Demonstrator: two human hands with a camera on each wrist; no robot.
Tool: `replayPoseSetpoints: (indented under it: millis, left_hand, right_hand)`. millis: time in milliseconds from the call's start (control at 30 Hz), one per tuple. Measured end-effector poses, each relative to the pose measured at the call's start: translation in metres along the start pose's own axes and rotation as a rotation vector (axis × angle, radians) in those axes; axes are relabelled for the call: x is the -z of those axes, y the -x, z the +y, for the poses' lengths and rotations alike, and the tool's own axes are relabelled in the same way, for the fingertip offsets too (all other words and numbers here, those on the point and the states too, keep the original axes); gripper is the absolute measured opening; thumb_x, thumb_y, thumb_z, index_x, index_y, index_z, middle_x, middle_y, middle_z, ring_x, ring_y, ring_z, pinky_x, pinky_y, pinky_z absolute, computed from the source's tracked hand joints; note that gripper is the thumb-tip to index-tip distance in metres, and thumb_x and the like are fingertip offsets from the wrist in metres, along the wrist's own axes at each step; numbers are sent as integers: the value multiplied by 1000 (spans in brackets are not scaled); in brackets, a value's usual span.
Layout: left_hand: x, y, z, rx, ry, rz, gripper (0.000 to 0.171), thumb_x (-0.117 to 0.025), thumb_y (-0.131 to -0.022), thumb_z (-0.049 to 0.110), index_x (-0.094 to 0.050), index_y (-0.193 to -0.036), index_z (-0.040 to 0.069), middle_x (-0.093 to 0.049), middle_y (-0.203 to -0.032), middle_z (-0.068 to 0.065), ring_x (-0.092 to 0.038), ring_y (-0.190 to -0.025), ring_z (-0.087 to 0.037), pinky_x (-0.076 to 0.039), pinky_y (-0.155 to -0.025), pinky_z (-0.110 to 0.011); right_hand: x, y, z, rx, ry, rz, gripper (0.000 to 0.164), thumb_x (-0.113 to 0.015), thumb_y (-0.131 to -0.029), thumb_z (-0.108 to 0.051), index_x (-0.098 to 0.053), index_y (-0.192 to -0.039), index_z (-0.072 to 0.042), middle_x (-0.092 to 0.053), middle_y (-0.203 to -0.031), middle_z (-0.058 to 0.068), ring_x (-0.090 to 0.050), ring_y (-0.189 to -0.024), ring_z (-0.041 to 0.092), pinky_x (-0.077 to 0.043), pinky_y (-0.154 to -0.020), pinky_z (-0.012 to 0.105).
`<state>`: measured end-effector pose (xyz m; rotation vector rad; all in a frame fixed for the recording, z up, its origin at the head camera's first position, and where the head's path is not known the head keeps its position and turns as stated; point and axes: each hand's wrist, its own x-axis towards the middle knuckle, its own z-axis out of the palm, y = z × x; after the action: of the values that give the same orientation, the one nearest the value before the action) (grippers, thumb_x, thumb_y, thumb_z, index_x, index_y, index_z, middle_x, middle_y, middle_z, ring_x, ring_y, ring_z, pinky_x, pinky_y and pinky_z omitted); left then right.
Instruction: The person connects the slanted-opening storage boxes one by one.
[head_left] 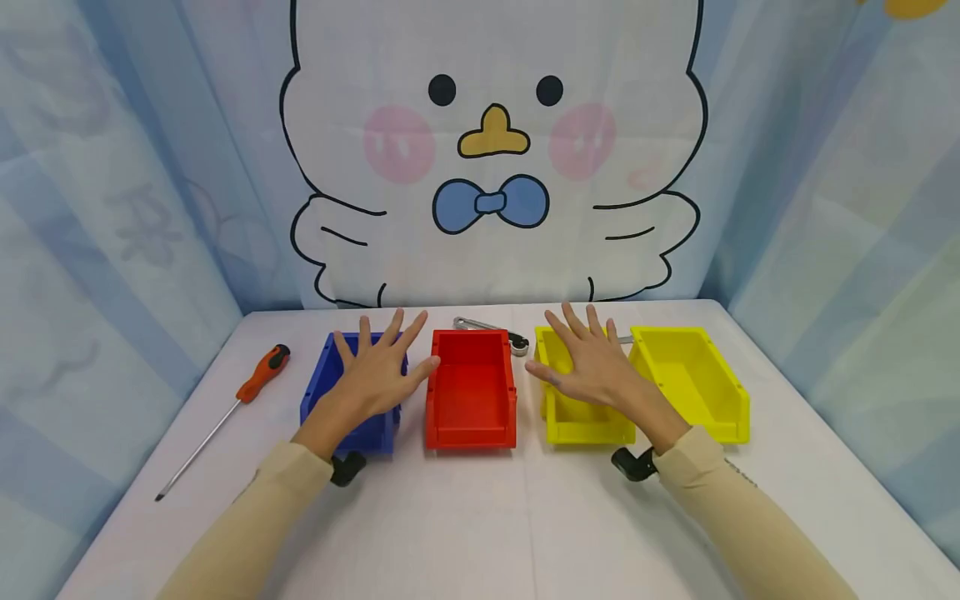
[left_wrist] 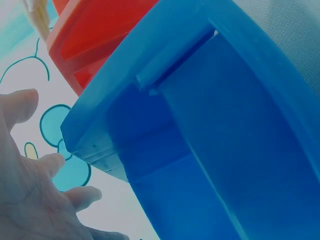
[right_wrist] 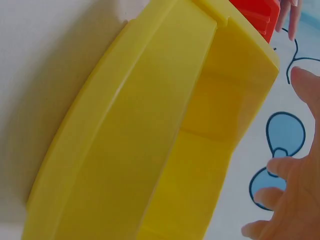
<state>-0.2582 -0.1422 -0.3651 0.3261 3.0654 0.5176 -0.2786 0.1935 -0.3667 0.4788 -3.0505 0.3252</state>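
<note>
My left hand point(head_left: 381, 371) is spread above the blue bin point(head_left: 367, 437), its fingers straight and holding nothing. In the left wrist view the blue bin point(left_wrist: 250, 125) fills most of the picture, with the hand point(left_wrist: 30, 195) apart from it. Over the left yellow bin point(head_left: 588, 429) hovers my right hand point(head_left: 592, 367), fingers fanned out and grasping nothing. The right wrist view has that yellow bin point(right_wrist: 135, 125) up close and the hand point(right_wrist: 295, 195) at its side. Between the two hands stands a red bin point(head_left: 471, 392) with nothing visible inside.
A second yellow bin point(head_left: 693, 383) stands at the right. On the left lies a screwdriver point(head_left: 258, 375) with an orange and black handle. Behind the red bin is a metal tool point(head_left: 480, 324) with a round dark end, partly hidden. A printed curtain point(head_left: 487, 267) backs the table.
</note>
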Motion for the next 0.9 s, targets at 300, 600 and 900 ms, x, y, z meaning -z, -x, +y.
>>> replayPoseSetpoints:
  millis: [300,600,900]
  left_hand:
    - [1,2,-1,4,7,-1,84,-41,-102,68,-7,-171,35,-2,-180,-16,10,-159,-63,17,-117,-86]
    - [6,12,-6,8,20,26,84,-43,-102,67,-10,-172,33,-6,-180,-17,6,-159,-64,15,-118,-86]
    - [12,24,-20,28,76,47,86,-43,-102,66,-11,-172,28,-10,-179,-20,1,-159,-65,10,-116,-90]
  right_hand:
    - [1,1,-5,4,-43,1,98,-47,-95,-78,-16,-172,-26,-5,-181,11,1,-165,51,1,-131,74]
    - [-1,-3,-15,44,-79,13,97,-49,-96,-75,-16,-172,-26,-8,-181,11,-2,-165,52,-3,-131,74]
    - [-2,-3,-30,68,-161,-17,93,-53,-98,-69,-19,-171,-22,-13,-180,12,-8,-164,53,-10,-132,71]
